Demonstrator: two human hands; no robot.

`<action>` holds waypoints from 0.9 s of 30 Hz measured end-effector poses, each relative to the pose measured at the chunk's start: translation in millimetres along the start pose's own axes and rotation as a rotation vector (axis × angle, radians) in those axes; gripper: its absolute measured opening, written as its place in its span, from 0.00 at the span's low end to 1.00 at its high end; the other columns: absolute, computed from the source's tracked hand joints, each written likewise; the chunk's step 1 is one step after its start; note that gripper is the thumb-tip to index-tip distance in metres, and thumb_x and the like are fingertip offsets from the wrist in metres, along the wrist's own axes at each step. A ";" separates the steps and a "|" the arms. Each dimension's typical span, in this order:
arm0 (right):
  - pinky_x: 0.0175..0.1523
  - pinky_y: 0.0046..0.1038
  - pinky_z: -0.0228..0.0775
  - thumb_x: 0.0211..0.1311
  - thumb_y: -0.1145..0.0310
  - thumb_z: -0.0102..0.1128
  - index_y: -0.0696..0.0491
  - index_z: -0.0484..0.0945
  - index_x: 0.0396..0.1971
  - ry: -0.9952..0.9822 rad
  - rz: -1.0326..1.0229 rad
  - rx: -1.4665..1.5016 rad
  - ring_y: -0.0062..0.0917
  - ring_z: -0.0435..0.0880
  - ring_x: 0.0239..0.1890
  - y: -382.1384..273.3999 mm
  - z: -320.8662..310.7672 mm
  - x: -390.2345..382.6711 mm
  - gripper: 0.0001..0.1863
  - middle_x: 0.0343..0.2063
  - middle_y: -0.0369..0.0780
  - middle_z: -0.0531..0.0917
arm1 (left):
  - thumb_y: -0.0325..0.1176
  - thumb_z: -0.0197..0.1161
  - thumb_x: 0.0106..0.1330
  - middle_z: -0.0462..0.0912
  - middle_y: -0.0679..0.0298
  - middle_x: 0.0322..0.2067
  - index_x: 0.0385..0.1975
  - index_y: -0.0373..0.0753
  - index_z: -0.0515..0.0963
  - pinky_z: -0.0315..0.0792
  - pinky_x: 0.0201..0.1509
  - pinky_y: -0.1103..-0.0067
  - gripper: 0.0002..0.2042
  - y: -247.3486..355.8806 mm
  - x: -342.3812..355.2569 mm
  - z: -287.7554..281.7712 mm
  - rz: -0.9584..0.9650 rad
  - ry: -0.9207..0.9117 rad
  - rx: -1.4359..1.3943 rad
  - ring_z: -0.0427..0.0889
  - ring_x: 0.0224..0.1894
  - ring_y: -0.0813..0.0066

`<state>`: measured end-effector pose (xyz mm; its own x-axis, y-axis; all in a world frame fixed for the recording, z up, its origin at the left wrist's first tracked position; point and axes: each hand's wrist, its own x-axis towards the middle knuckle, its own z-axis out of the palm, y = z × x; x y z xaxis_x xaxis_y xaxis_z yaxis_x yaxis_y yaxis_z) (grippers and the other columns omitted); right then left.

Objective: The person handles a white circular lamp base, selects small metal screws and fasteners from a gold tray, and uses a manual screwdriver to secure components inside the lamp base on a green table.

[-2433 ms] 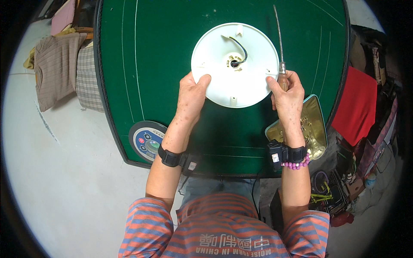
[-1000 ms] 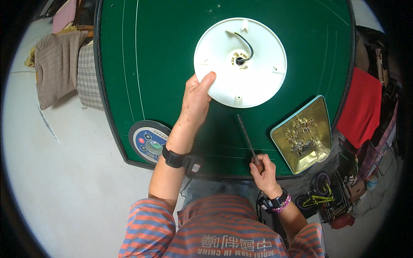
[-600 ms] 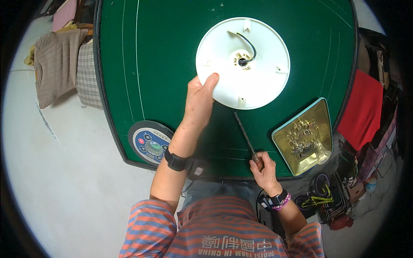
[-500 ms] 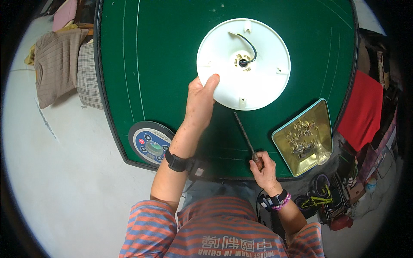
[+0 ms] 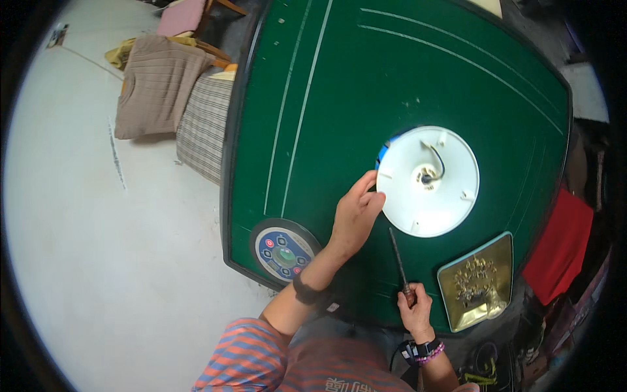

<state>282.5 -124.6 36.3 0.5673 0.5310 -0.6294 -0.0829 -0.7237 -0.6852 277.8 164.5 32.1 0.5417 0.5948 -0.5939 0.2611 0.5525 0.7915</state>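
A round white plastic base [image 5: 411,209] is over the green table, its inner side facing up. Its middle has a dark hole ringed by small brass-coloured parts, and a black wire [image 5: 439,160] curves out of it. My left hand [image 5: 356,215] grips the base's left rim, thumb near the edge and part of the fingers hidden. Something blue [image 5: 386,149] shows from under the upper left rim. In my right hand [image 5: 416,310] is a screwdriver [image 5: 398,261], held by its brown handle. The long dark shaft points away from me, its tip just short of the base.
A gold-coloured tray [image 5: 477,317] with several small metal parts [image 5: 475,274] lies at right. The table's round control panel [image 5: 284,255] is at left. Beyond the table's left edge stand chairs with a brown cushion [image 5: 157,85]; red cloth [image 5: 562,245] hangs at right.
The whole view has shifted and turned. The white base looks smaller and farther off, and blue now shows beneath its rim. The screwdriver stays in my right hand.
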 end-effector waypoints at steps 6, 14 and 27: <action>0.24 0.26 0.67 0.54 0.74 0.70 0.57 0.76 0.30 -0.069 -0.048 -0.023 0.23 0.73 0.14 -20.0 12.1 30.1 0.09 0.13 0.37 0.75 | 0.21 0.56 0.69 0.82 0.61 0.50 0.56 0.33 0.75 0.75 0.50 0.85 0.16 44.6 12.1 -69.4 0.233 0.045 0.474 0.80 0.48 0.80; 0.22 0.21 0.60 0.55 0.72 0.71 0.58 0.76 0.22 -0.105 -0.047 0.039 0.13 0.68 0.15 4.2 15.2 35.4 0.11 0.11 0.32 0.73 | 0.29 0.68 0.58 0.84 0.57 0.43 0.42 0.37 0.81 0.76 0.49 0.65 0.12 228.4 15.9 -178.2 0.313 -0.380 1.674 0.82 0.45 0.53; 0.17 0.19 0.63 0.63 0.71 0.65 0.61 0.78 0.21 -0.259 0.320 0.199 0.15 0.74 0.12 -31.9 11.9 45.2 0.12 0.12 0.36 0.79 | 0.26 0.65 0.62 0.84 0.53 0.42 0.47 0.34 0.80 0.77 0.48 0.72 0.14 178.2 185.3 -187.9 0.597 0.169 1.183 0.85 0.41 0.61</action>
<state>301.0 -72.3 25.4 0.2663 0.4053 -0.8745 -0.3909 -0.7839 -0.4824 274.6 482.8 36.1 0.7325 0.6783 -0.0572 0.5977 -0.6007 0.5310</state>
